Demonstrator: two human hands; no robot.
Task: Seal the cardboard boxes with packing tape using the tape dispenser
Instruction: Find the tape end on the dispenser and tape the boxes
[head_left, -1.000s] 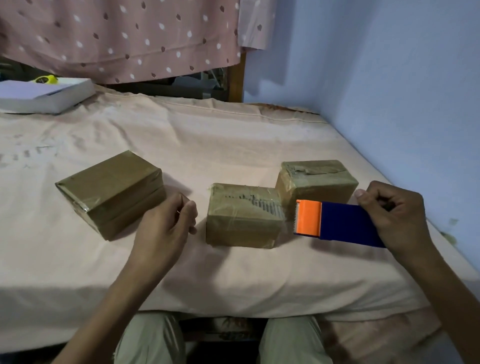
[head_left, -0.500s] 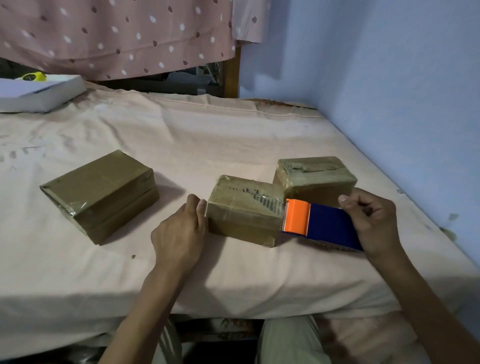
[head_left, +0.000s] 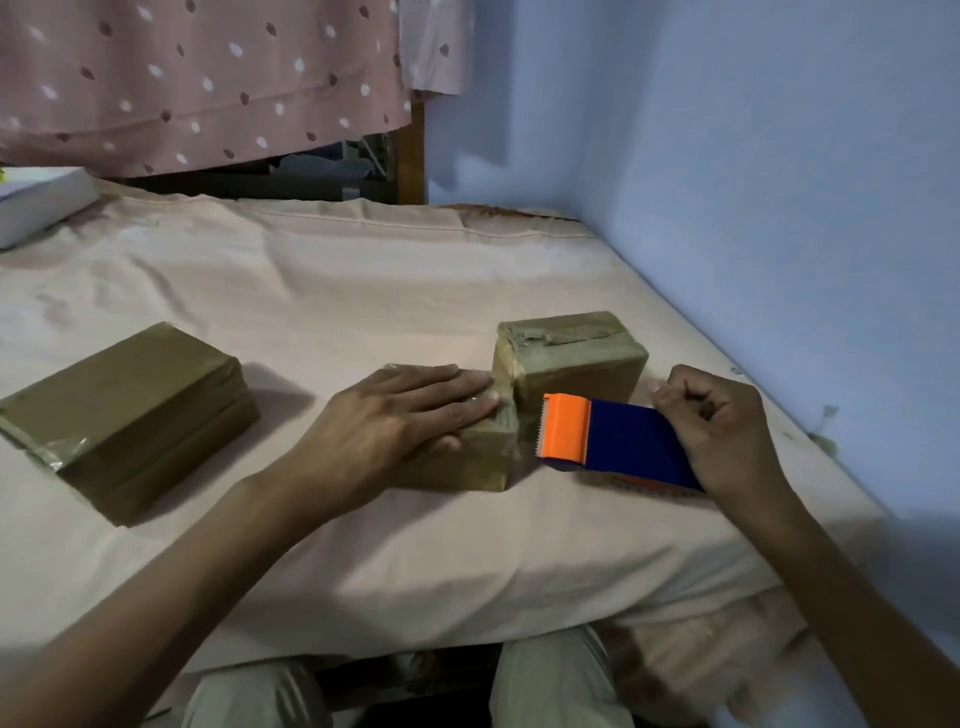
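Seen from above, a person sits at the edge of a bed (head_left: 363, 291) covered with a pale peach sheet, knees in light trousers just visible under its near edge. Three brown cardboard boxes wrapped in glossy packing tape lie on the sheet. The middle box (head_left: 467, 462) sits near the front edge, and the left hand (head_left: 395, 421) lies flat on its top, fingers (head_left: 467, 395) straight and close together, pressing down and hiding most of the lid. Touching this box at its far right corner is the right-hand box (head_left: 571, 353), squarer, with a wrinkled strip of tape across its top. The left-hand box (head_left: 124, 410), flatter and longer, lies well apart toward the left, angled on the sheet.

Just to the right of the middle box, the right hand (head_left: 727, 431) grips the tape dispenser (head_left: 613, 441), fingers curled round its rear end. The dispenser has a dark blue body and an orange front with a toothed cutting edge, which points left and stands very near the middle box's right side; whether it touches cannot be told.

At the far left edge a white box (head_left: 36, 205) rests on the bed. Behind hangs a pink curtain (head_left: 197, 78) with light and dark spots, and a pale blue wall (head_left: 727, 156) runs along the right side.
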